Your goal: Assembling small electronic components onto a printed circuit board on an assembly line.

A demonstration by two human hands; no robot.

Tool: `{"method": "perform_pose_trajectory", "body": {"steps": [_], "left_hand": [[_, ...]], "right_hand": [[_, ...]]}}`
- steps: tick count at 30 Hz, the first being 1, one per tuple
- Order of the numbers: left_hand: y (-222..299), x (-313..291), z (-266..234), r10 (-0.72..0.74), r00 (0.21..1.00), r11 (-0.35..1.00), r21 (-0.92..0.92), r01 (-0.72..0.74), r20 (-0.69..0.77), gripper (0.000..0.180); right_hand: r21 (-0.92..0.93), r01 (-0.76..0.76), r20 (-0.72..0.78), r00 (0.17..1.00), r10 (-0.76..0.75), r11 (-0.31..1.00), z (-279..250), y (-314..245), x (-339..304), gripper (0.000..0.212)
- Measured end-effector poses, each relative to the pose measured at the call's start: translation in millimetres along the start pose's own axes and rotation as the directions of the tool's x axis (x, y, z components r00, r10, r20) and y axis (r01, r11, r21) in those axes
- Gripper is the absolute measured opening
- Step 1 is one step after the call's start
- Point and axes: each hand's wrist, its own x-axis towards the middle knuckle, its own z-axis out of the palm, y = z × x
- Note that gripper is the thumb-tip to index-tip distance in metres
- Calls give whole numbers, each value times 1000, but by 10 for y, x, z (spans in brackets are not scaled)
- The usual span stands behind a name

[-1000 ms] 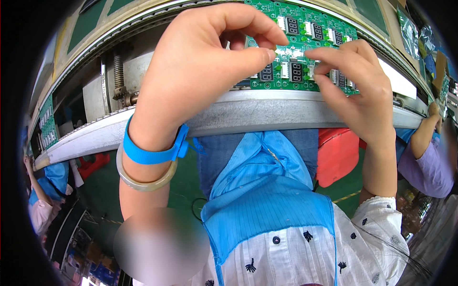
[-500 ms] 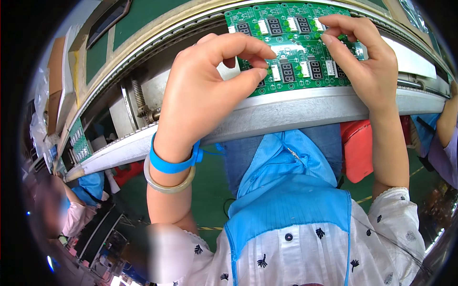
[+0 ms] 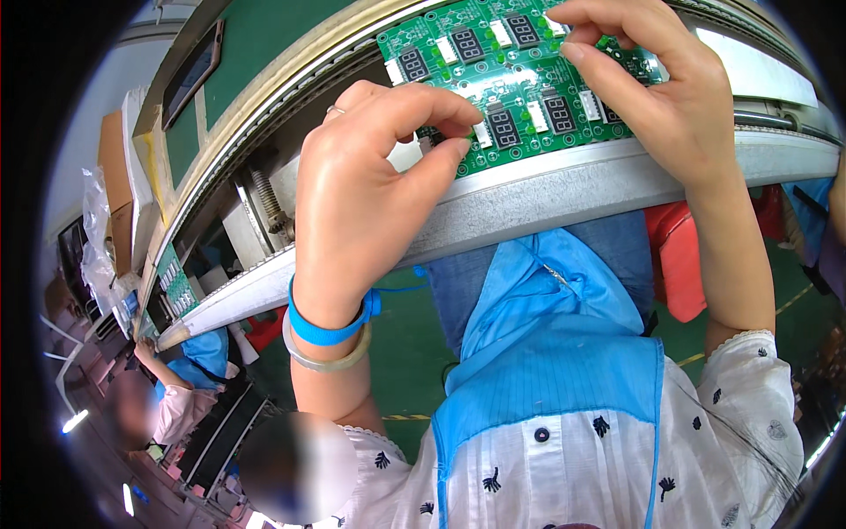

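The left hand (image 3: 374, 167) and right hand (image 3: 674, 97) nearly pinch, any hold unclear; the circuit board (image 3: 515, 75) seems light, stiff, fragile, best edge-held.

No words could be read anywhere. Only legible chars. were digit shapes: the blk. displays (image 3: 503, 129) on the green circuit bd. (image 3: 487, 160) each bore a row of pale 7-seg. numerals on a dark face. They stood in two rows, upper & lower; the lower row's display nearest the R hand (image 3: 674, 101) was partly hidden by it. Fine wht. print (image 3: 529, 75) also ran over the bd. btwn. the parts, but was too small to make out, & glare washed out some of it near the mid. Second green bd. (image 3: 179, 286), far L, was too small & blurry for any markings to be told.
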Motion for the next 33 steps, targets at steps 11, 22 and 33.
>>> {"method": "perform_pose_trajectory", "body": {"steps": [11, 22, 33], "left_hand": [[34, -39, 55, 54, 997, 998, 21, -53, -48, 19], [98, -33, 43, 87, 996, 984, 157, -82, -20, 17], [107, -36, 71, 134, 990, 974, 187, -125, -41, 17]], "right_hand": [[34, -101, 43, 994, 99, 994, -41, -17, 25, 23], [21, 50, 17, 999, -50, 999, -48, 58, -28, 25], [32, 74, 9, 997, -75, 997, -51, 78, -31, 24]]}}
